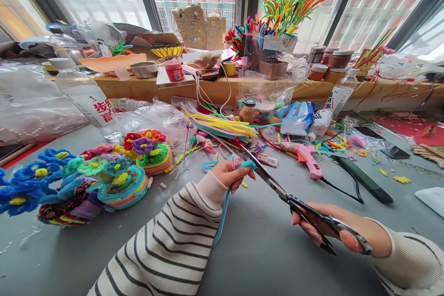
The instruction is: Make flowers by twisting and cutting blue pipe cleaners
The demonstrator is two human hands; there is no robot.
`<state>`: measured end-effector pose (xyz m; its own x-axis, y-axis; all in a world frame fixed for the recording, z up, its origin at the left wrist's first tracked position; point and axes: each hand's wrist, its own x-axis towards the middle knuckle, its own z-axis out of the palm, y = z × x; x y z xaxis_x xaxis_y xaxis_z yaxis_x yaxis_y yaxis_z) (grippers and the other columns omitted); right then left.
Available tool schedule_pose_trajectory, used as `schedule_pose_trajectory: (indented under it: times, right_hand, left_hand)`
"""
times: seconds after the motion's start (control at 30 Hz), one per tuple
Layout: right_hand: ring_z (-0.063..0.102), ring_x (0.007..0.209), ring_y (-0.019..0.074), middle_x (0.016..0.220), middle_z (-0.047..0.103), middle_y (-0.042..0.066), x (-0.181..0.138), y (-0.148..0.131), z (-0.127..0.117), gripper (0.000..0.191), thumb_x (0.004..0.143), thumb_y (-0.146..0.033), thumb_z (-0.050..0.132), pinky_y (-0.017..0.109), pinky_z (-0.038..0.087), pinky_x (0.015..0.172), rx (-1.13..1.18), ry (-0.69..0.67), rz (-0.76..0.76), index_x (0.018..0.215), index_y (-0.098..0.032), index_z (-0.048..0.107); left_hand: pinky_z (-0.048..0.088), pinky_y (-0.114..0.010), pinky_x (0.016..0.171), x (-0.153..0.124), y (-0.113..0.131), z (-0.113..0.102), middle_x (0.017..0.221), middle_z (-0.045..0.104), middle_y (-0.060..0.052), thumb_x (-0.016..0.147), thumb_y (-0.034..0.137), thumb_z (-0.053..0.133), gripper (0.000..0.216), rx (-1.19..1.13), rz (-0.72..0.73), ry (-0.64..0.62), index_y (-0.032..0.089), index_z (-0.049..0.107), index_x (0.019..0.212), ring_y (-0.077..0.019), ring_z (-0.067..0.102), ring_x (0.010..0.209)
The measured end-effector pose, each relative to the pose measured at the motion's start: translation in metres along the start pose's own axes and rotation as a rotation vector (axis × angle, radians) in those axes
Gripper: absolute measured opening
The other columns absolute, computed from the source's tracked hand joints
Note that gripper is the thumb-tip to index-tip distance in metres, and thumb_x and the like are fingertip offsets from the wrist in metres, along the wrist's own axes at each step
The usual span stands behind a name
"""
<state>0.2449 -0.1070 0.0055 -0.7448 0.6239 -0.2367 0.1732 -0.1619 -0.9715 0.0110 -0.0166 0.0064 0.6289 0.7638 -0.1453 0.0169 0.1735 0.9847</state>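
Observation:
My left hand [231, 174], in a striped sleeve, is closed on a light-blue pipe cleaner [225, 206] whose long end hangs down past my wrist. Its short end sticks out of my fingers to the right. My right hand [335, 230] is closed on the handles of black scissors [277, 187]. The scissor blades point up-left and meet the pipe cleaner's short end by my left fingertips. Both hands hover over the grey table [263, 249].
Finished pipe-cleaner flower discs [121, 185] lie at the left. A bundle of coloured pipe cleaners [222, 127], a pink glue gun [307, 157] with its black cord, a water bottle [85, 95] and plastic bags crowd the table behind. A wooden shelf [215, 88] holds jars and pipe-cleaner bouquets.

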Motion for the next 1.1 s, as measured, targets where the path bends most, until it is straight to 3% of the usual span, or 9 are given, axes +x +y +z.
schedule_pose_trajectory:
  times: [0.17, 0.37, 0.57, 0.7, 0.77, 0.97, 1.1]
  right_hand:
    - [0.03, 0.056, 0.009, 0.067, 0.034, 0.001, 0.0, -0.003, 0.002, 0.069, 0.055, -0.066, 0.042, 0.025, 0.035, 0.055, -0.008, 0.031, 0.02, 0.096, -0.011, 0.042]
    - [0.035, 0.049, 0.0077, 0.056, 0.037, -0.001, 0.002, -0.01, 0.002, 0.047, 0.067, -0.056, 0.039, 0.023, 0.035, 0.049, -0.096, 0.13, 0.055, 0.081, -0.011, 0.045]
    - [0.04, 0.039, 0.0059, 0.05, 0.041, -0.002, 0.006, -0.004, 0.008, 0.039, 0.066, -0.052, 0.044, 0.02, 0.035, 0.039, -0.043, 0.147, 0.04, 0.069, -0.013, 0.042]
    - [0.031, 0.026, 0.0032, 0.035, 0.035, -0.007, 0.01, 0.004, 0.012, 0.034, 0.071, -0.045, 0.043, 0.015, 0.024, 0.027, 0.067, 0.33, 0.123, 0.056, -0.016, 0.035]
    - [0.028, 0.024, 0.0026, 0.035, 0.033, -0.008, 0.011, 0.006, 0.012, 0.034, 0.072, -0.044, 0.041, 0.015, 0.024, 0.025, 0.139, 0.423, 0.134, 0.055, -0.016, 0.034]
    - [0.027, 0.029, 0.0015, 0.042, 0.033, -0.008, 0.003, 0.001, 0.007, 0.038, 0.065, -0.053, 0.046, 0.014, 0.025, 0.028, 0.069, 0.396, 0.109, 0.067, -0.015, 0.04]
    - [0.043, 0.043, 0.0076, 0.054, 0.047, 0.001, 0.0, -0.004, 0.004, 0.047, 0.057, -0.061, 0.046, 0.021, 0.039, 0.042, -0.098, 0.415, 0.083, 0.065, -0.014, 0.044]
  left_hand:
    - [0.025, -0.017, 0.03, 0.0, 0.0, 0.0, 0.027, 0.031, 0.009, 0.065, 0.038, 0.05, 0.03, 0.016, 0.001, 0.007, 0.009, 0.056, 0.064, -0.002, 0.028, 0.025]
    - [0.025, -0.017, 0.03, 0.0, 0.0, -0.001, 0.027, 0.031, 0.009, 0.066, 0.037, 0.05, 0.029, 0.005, -0.001, -0.019, 0.009, 0.055, 0.062, -0.0018, 0.028, 0.025]
    - [0.025, -0.016, 0.03, -0.001, 0.001, -0.002, 0.028, 0.031, 0.009, 0.067, 0.036, 0.049, 0.026, -0.027, 0.0, -0.066, 0.01, 0.054, 0.062, -0.0016, 0.028, 0.025]
    - [0.023, -0.016, 0.029, -0.001, 0.002, -0.001, 0.028, 0.029, 0.009, 0.066, 0.036, 0.05, 0.027, -0.047, 0.002, -0.01, 0.01, 0.054, 0.061, -0.0015, 0.026, 0.025]
    - [0.022, -0.016, 0.028, 0.0, 0.002, 0.0, 0.028, 0.028, 0.009, 0.065, 0.037, 0.051, 0.028, -0.059, 0.005, 0.025, 0.009, 0.054, 0.062, -0.0015, 0.026, 0.025]
    - [0.027, -0.018, 0.03, 0.002, 0.003, -0.001, 0.03, 0.029, 0.009, 0.064, 0.045, 0.048, 0.037, -0.122, -0.008, 0.012, 0.008, 0.056, 0.069, -0.0028, 0.029, 0.026]
    - [0.029, -0.02, 0.031, 0.004, 0.003, -0.002, 0.032, 0.033, 0.007, 0.065, 0.05, 0.043, 0.042, -0.162, -0.035, -0.01, 0.01, 0.055, 0.071, -0.0048, 0.033, 0.026]
